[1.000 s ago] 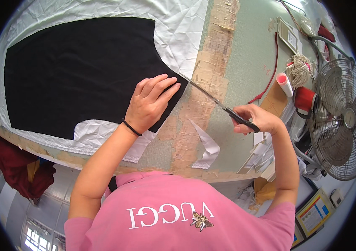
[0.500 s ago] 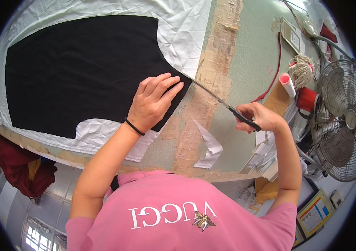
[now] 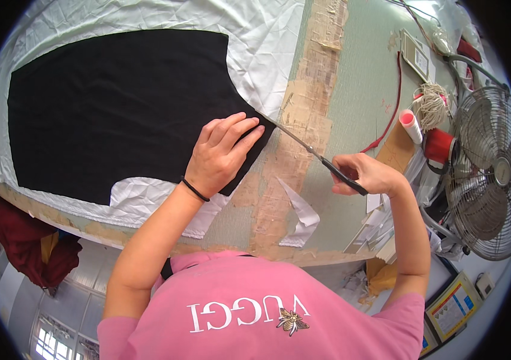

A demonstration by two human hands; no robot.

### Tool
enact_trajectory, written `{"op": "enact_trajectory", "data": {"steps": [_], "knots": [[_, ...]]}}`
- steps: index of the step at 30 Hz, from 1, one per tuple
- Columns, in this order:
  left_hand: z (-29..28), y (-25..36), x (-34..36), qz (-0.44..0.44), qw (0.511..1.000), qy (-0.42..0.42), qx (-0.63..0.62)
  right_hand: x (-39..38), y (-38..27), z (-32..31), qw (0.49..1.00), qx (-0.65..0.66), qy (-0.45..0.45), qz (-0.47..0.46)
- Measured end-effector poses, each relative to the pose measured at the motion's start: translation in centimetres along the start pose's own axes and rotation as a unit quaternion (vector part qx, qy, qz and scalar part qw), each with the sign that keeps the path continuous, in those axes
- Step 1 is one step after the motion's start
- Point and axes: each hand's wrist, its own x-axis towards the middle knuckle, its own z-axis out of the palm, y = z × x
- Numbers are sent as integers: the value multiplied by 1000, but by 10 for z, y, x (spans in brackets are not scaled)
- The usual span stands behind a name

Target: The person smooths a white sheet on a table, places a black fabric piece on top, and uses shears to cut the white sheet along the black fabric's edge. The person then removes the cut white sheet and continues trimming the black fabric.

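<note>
A cut piece of black fabric (image 3: 117, 114) lies flat on a larger sheet of white fabric (image 3: 261, 54). My left hand (image 3: 216, 153) rests on its narrow right end, palm down with the fingers stretched out, pressing on the cloth. In my right hand (image 3: 368, 174) is a pair of scissors (image 3: 303, 143), gripped by its black handles. The long blades point to the upper left and look nearly closed. Their tips are at the black piece's right edge, close to my left fingertips, where the white cloth borders it.
A loose white scrap (image 3: 303, 219) lies on the worn green table (image 3: 363, 72), right of my left hand. Farther right are a dark red cord (image 3: 396, 96), a bundle of string (image 3: 432, 107), a pink-ended roll (image 3: 410, 125) and a metal fan (image 3: 486, 171). Dark red cloth (image 3: 27, 240) hangs at the left edge.
My right hand and the scissors have shifted slightly left, toward the black fabric. My left hand stays in the same place on the cloth. The whole view has tilted a little.
</note>
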Motion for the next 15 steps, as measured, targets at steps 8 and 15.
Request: {"op": "enact_trajectory", "data": {"steps": [8,15], "knots": [[1,1,-1,1,1000,10,-7,1,2,6,997,66,-4,30],[1,-1,0,5,1000,10,-4,5,-7,12,999,41,-3,17]]}}
